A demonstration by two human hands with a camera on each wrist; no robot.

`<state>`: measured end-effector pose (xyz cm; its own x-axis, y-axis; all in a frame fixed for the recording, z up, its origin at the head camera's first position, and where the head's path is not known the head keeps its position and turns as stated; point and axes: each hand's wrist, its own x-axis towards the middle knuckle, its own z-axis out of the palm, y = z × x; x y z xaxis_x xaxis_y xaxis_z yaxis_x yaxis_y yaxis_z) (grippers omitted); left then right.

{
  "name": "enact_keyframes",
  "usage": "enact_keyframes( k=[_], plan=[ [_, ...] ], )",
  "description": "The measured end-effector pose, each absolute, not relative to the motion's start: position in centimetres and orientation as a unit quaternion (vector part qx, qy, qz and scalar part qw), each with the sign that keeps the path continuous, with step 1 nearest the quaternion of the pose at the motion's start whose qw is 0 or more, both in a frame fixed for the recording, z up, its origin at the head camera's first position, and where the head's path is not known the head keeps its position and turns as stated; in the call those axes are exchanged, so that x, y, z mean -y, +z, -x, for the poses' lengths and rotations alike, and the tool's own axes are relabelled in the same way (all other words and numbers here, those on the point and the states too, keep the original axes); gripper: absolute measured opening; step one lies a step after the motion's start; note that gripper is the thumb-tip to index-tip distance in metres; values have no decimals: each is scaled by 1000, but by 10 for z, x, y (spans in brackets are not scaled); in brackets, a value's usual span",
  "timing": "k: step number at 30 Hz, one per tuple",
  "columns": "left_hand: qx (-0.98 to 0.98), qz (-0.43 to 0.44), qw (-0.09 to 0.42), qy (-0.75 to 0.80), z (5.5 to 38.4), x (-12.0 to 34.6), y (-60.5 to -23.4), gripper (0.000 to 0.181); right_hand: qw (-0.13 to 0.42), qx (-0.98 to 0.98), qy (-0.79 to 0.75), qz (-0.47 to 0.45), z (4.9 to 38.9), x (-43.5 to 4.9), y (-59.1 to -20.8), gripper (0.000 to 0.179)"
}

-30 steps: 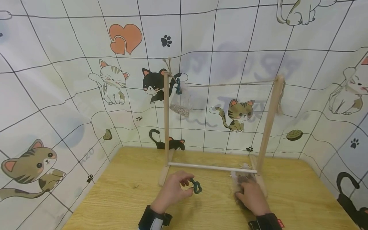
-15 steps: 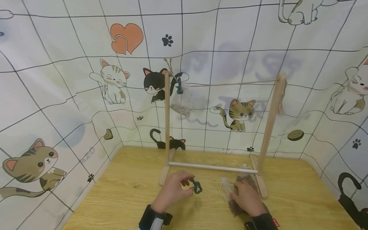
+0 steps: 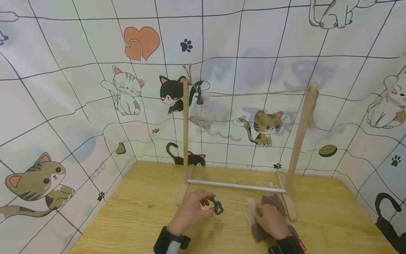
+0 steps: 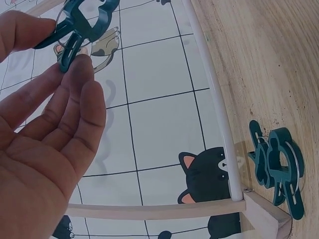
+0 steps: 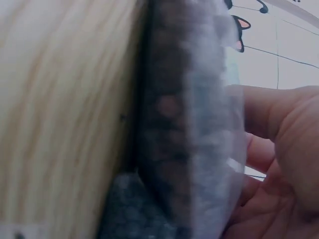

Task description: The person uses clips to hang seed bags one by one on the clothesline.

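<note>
In the head view my left hand [image 3: 191,211] pinches a dark green clothespin [image 3: 217,207] by its handles, above the table. The left wrist view shows thumb and fingertips on the two handles of that clothespin [image 4: 82,25]. My right hand [image 3: 272,219] grips a sheer drawstring pouch [image 3: 258,233] with dark brown contents, close to the tabletop. Up close, the pouch [image 5: 189,124] looks blurred, with the fingers at its right side. Another pouch [image 3: 275,201] of brown contents lies just beyond that hand. Part of a further dark pouch [image 3: 292,231] shows beside the wrist.
A wooden stand [image 3: 298,141] with a white crossbar [image 3: 234,185] carries a stretched twine [image 3: 260,93]. Near its left post a green clothespin [image 3: 199,95] holds a pouch of pale grains [image 3: 200,121]. More green clothespins [image 4: 284,164] lie by the stand's foot.
My right hand has moved left and slightly nearer, drawing one pouch away from the stand's right foot. The pouch behind it is now more exposed. My left hand has stayed in place with its clothespin.
</note>
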<state>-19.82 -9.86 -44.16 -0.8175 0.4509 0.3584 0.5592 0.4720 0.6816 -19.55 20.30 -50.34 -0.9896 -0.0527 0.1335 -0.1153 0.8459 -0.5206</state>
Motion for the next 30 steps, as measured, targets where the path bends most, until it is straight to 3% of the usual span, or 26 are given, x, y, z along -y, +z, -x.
enact_keyframes(
  k=[3, 10, 18, 22, 30],
  plan=[
    [856, 293, 64, -422, 197, 99, -440, 36, 73, 954, 287, -54, 195, -204, -499, 22],
    [858, 294, 87, -413, 193, 100, -436, 36, 109, 932, 337, -75, 188, -206, -477, 17],
    [840, 308, 181, -408, 195, 101, -421, 43, 111, 901, 413, -74, 194, -199, -459, 17],
    [834, 336, 212, -383, 200, 102, -395, 42, 98, 890, 438, -80, 203, -195, -447, 7],
    [810, 432, 250, -308, 229, 102, -313, 39, 179, 853, 461, -166, 227, -181, -403, 12]
  ],
)
